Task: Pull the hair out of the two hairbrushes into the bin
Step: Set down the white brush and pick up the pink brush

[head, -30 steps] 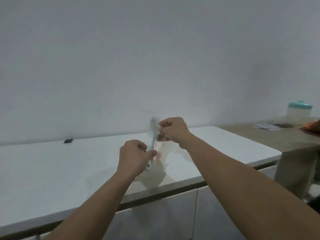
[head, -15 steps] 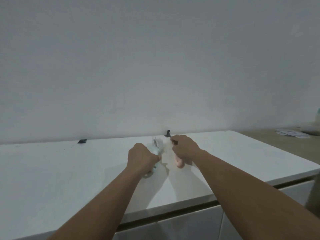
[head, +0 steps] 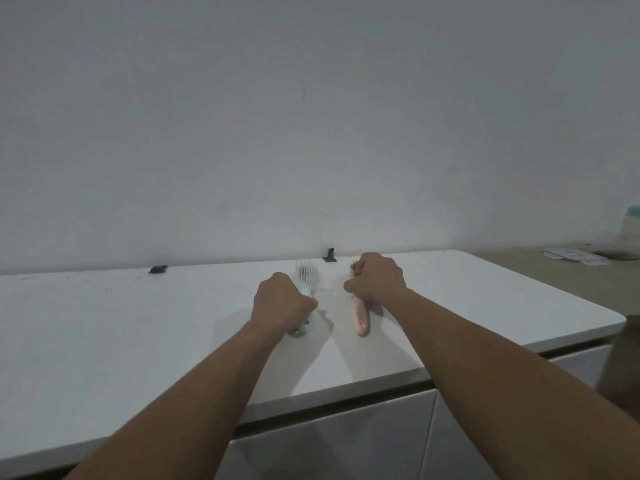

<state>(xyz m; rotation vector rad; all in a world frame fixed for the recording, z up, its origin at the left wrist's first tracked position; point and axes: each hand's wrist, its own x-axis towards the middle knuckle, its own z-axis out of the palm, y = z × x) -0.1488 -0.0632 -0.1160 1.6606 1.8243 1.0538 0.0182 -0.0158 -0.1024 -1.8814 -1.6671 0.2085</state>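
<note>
Both hands rest on the white counter (head: 138,323), about midway between its back edge at the wall (head: 311,116) and its front edge. The left hand (head: 282,303) is curled into a fist around the handle of the light blue hairbrush (head: 306,277), whose vented head points toward the wall. Just beside it, the right hand (head: 377,280) is closed over the head of the pink hairbrush (head: 360,317), with a tuft of brownish hair (head: 354,266) showing at the fingers; the pink handle lies flat, pointing toward the front edge. The two brushes lie near each other, not touching. Bare countertop stretches wide to the left and to the right as far as the rounded corner. A small black clip (head: 329,255) and another dark piece (head: 158,269) sit at the back edge. The bin is out of view.
</note>
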